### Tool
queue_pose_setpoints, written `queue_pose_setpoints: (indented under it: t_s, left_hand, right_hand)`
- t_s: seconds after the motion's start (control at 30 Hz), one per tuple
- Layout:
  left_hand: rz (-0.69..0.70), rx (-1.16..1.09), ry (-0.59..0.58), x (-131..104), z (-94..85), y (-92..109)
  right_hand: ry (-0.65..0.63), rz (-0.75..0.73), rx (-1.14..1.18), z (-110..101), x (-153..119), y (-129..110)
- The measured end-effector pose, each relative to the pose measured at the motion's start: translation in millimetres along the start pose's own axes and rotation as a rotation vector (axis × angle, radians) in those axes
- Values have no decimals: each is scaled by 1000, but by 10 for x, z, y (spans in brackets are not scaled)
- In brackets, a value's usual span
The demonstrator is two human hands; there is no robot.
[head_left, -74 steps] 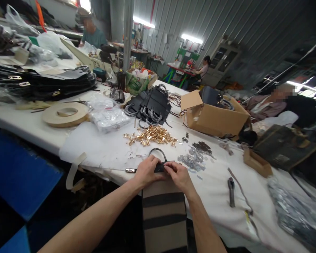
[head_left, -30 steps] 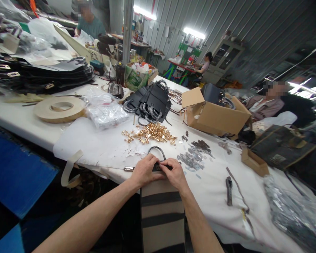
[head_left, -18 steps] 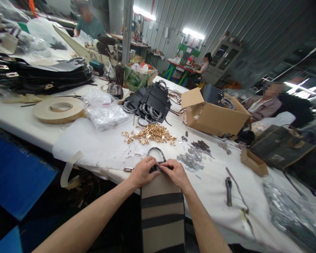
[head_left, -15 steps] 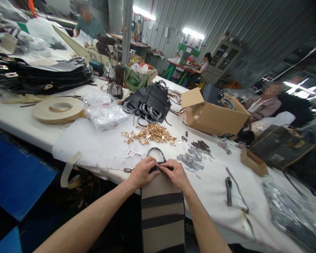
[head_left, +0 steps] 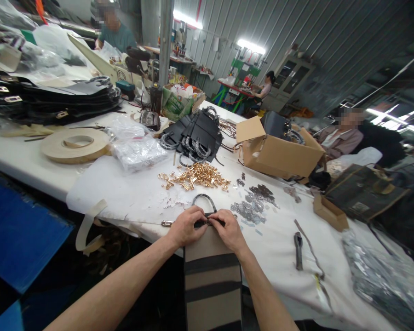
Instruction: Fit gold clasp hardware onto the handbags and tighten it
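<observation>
Head view: landmark is the gold fittings pile (head_left: 203, 176).
Striped panel (head_left: 212, 276): on the wearer's side of the pile, loop handle (head_left: 204, 196) between.
Left hand (head_left: 189, 226): fingers grasping the panel's dark far end.
Right hand (head_left: 228, 230): fingertips pinched on that end too, exact spot hidden.
Grey plates (head_left: 250, 210): right of the pile.

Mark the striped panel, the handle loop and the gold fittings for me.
Striped panel (head_left: 213, 274): head view, narrow tan section.
Handle loop (head_left: 203, 195): head view, top of its arc.
Gold fittings (head_left: 203, 176): head view, middle of the heap.

Handle (head_left: 207, 196), gold fittings (head_left: 202, 176) block ahead; gap between silver pieces (head_left: 250, 209), dark tool (head_left: 298, 252).
</observation>
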State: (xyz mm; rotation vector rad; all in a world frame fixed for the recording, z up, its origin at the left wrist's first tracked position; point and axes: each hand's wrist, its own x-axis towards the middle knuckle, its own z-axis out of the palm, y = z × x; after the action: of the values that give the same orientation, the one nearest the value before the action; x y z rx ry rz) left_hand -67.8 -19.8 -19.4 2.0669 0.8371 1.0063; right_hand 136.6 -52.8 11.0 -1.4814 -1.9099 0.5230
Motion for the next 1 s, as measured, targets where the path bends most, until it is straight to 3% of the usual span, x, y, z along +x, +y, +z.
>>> queue_pose_setpoints:
  t_s: [0.43,0.53,0.63,0.73,0.83,1.0]
  left_hand:
    - [26,205,23,-59,-29,91]
    - [51,211,40,-63,-37,100]
    - [87,223,27,-41,-38,45]
    - [117,244,5,1,-34,-23]
    - [124,278,-14,16,-30,-31]
    - [93,314,-43,-10,-39,40]
  right_hand:
    - [195,-50,-52,229,-201,-34]
    - [209,-29,29,170,-238,-128]
    - [323,40,136,12,-299,-134]
    - [526,165,131,-241,-440,91]
    - [665,327,34,-565,-678,504]
    - [606,488,-112,-948,-1014,1088]
